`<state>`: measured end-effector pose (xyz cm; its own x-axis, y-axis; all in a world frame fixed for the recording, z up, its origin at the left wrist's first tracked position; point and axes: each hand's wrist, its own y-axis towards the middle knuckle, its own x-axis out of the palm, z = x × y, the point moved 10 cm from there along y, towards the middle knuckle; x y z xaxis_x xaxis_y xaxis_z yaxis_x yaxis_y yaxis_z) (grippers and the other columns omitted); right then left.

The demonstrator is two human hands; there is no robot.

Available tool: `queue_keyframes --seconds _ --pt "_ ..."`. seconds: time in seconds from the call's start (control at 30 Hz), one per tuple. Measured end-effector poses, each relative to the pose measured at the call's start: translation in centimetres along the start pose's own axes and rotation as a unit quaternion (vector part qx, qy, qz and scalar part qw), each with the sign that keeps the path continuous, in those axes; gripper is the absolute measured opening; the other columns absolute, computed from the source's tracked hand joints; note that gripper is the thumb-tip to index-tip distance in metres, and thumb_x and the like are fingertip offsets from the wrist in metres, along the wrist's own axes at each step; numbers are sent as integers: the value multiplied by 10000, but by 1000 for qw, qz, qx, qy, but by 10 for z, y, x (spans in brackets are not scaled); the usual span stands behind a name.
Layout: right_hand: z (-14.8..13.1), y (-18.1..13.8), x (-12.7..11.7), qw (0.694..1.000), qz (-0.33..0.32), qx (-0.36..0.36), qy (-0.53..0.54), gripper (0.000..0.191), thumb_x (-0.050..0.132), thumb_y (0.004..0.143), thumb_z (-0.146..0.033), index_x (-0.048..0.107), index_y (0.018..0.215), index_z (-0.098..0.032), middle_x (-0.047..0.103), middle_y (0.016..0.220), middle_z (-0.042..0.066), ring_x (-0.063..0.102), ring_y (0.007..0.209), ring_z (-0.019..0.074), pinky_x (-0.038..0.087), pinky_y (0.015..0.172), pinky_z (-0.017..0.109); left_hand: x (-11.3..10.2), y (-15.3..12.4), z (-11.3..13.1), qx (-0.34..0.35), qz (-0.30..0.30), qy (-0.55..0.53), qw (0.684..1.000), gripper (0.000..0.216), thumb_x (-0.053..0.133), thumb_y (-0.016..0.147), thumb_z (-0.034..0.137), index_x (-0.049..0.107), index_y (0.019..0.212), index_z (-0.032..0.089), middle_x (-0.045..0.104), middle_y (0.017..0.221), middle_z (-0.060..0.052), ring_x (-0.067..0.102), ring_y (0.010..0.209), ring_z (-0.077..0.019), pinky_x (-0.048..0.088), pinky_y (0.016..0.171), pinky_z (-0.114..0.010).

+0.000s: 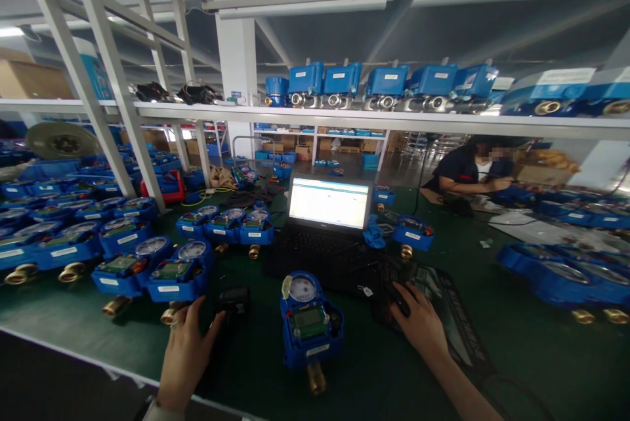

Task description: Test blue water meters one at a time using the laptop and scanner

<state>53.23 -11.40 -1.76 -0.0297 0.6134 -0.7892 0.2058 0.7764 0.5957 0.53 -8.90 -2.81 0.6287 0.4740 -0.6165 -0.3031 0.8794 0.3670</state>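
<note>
At the table's near edge, I kept both hands down flat.
My left hand (184,359) lay open-fingered beside a black scanner (233,301); my right hand (417,322) cupped the mouse (399,306), blue meter (308,326) between them.

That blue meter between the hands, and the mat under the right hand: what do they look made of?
Meter: blue housing looks like glossy moulded plastic; its threaded end looks like brass, yellow and shiny. Mat under the right hand: dark, flat, matte, probably rubber or fabric.
</note>
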Motion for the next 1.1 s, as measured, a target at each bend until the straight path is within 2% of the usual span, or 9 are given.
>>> queue_keyframes --seconds 0.07,0.13,0.2,0.3,0.37,0.47,0.57,0.73,1.1 --pt "0 0 -1 1000 -3 1 -3 458 413 866 -377 580 1247 -186 511 1309 144 576 1052 313 496 894 472 -13 -19 20 62 92 20 994 673 348 795 677 548 1129 128 538 1173 -201 568 1065 -375 484 872 -521" --pt "-1 0 -2 1000 -3 0 -4 461 407 871 -385 579 1248 -184 509 1307 146 572 1060 316 497 894 472 -15 -43 44 140 137 25 980 527 364 866 587 548 1110 157 568 1101 -160 598 1010 -326 507 852 -485" --pt "-2 -1 -3 1000 0 -4 -4 461 403 875 -387 576 1250 -184 507 1306 145 568 1069 316 495 898 469 -5 -62 63 194 125 7 973 376 402 898 503 561 1030 190 603 1009 -112 637 911 -267 538 792 -417" --pt "-1 -1 -1 1000 -4 -4 0 469 402 872 -393 573 1252 -180 499 1313 147 561 1085 320 499 894 464 22 -73 77 228 43 -58 971 253 412 924 415 561 879 216 625 843 -42 664 711 -177 543 621 -277" --pt "2 -1 1 1000 -11 6 1 481 403 867 -410 567 1261 -189 487 1329 143 555 1095 330 512 865 472 37 -74 80 224 -7 -101 969 255 412 931 394 557 820 216 616 751 -14 652 616 -143 518 554 -228" --pt "5 -1 3 1000 -14 11 2 490 396 868 -426 555 1273 -201 481 1336 139 546 1111 335 521 844 480 49 -73 78 211 -29 -120 970 302 409 934 394 540 733 211 593 657 5 621 534 -119 481 509 -202" --pt "3 -1 1 1000 -5 -2 5 480 399 869 -411 563 1262 -190 493 1324 143 553 1100 326 511 873 473 54 -76 75 220 -29 -94 970 343 403 941 380 507 663 208 568 599 18 585 475 -95 433 473 -184" --pt "4 -1 3 1000 -8 0 2 465 413 867 -409 570 1258 -210 503 1325 118 564 1089 315 523 857 460 59 -83 71 255 5 -14 967 373 395 945 359 482 617 204 548 530 33 536 410 -76 368 429 -180" --pt "0 -1 0 999 6 -32 25 442 430 850 -399 603 1212 -211 541 1288 118 586 1066 310 529 860 475 68 -85 73 271 -21 25 962 365 417 937 314 510 603 200 551 496 45 546 397 -72 359 418 -175"
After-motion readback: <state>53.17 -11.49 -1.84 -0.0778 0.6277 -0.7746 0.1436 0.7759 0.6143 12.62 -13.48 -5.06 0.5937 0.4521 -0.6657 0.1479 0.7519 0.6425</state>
